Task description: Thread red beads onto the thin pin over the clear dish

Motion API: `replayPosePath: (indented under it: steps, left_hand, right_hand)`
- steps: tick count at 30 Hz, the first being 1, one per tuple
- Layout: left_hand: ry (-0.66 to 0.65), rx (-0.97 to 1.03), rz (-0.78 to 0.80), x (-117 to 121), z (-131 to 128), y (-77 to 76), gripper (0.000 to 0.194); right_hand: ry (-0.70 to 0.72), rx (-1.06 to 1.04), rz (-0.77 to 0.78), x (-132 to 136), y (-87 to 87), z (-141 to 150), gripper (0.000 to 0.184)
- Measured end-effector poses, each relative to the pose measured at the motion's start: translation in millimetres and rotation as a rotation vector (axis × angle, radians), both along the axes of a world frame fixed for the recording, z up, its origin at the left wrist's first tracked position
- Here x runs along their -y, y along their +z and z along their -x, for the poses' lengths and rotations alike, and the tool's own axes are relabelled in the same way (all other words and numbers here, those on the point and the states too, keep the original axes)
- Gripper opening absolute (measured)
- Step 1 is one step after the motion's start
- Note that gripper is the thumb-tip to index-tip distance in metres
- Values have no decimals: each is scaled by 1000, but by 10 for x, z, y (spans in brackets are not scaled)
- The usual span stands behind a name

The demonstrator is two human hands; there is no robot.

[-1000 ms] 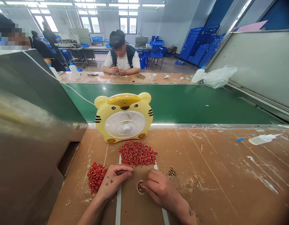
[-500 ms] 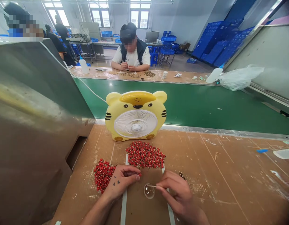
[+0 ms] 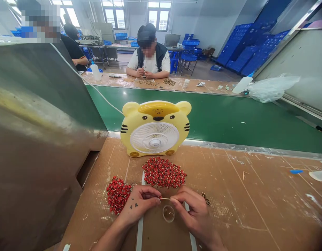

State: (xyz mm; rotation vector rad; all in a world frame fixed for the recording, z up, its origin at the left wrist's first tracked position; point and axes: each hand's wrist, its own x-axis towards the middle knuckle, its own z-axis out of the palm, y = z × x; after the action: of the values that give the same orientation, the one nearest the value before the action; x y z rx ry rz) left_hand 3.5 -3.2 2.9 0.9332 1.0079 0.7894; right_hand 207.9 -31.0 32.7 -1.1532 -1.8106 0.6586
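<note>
My left hand [image 3: 140, 205] is closed in a pinch on a small red bead-like piece [image 3: 160, 197], mostly hidden by the fingertips. Between finger and thumb, my right hand [image 3: 192, 207] grips a toothpick [image 3: 165, 198], its tip at the red piece. Just below the toothpick, a small clear round dish [image 3: 164, 217] sits on the cardboard, with what looks like clear liquid inside. One heap of red pieces [image 3: 165, 172] lies beyond my hands. Another red heap [image 3: 117, 196] is beside my left wrist.
A yellow animal-faced fan [image 3: 185, 127] stands behind the heaps. A metal housing [image 3: 46, 139] walls off the left. Small dark pieces [image 3: 206, 198] lie beyond my right hand. Across the green belt [image 3: 223, 118], a person [image 3: 148, 59] works with small pieces.
My right hand has lifted the toothpick from the dish up to the red piece in my left hand. My left hand keeps its pinch. The view has shifted slightly.
</note>
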Motion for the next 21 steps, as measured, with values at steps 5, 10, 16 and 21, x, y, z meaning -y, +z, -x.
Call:
replayPosePath:
  steps: [5,10,16,21]
  left_hand:
    - [-3,23,5,1,5,-17,18]
    - [10,43,14,3,11,-33,17]
    - [17,-43,-42,9,15,-21,16]
    - [41,-91,-72,10,22,4,14]
  right_hand:
    - [-15,-9,14,12,12,-23,22]
    - [-11,19,15,9,16,-17,22]
    - [-57,72,0,-9,42,-10,28]
    - [50,180,19,21,3,-148,26]
